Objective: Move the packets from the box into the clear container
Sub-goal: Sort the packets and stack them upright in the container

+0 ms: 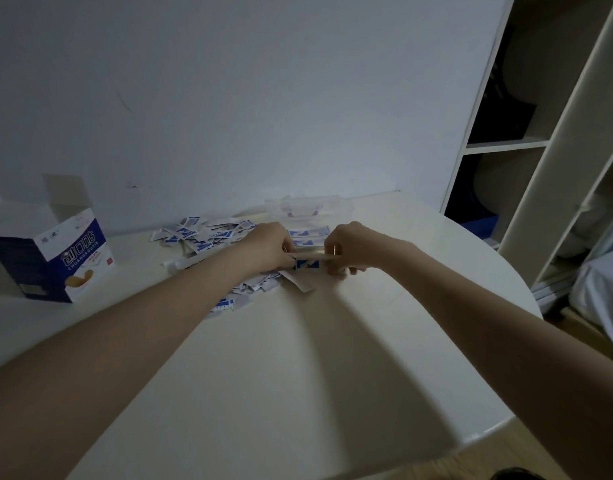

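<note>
Packets out of the box, most not yet in the container.

The box (60, 251) stands open at left; packets (201, 237) lie spread on the desk (298, 358). Left hand (267, 245) and right hand (350, 245) each have a pinching grip on a small stack before the container (308, 207); its contents are unclear.

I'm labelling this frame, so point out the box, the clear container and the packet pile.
box (74, 258): head view, printed front face.
clear container (308, 207): head view, near wall.
packet pile (194, 235): head view, left part.
</note>
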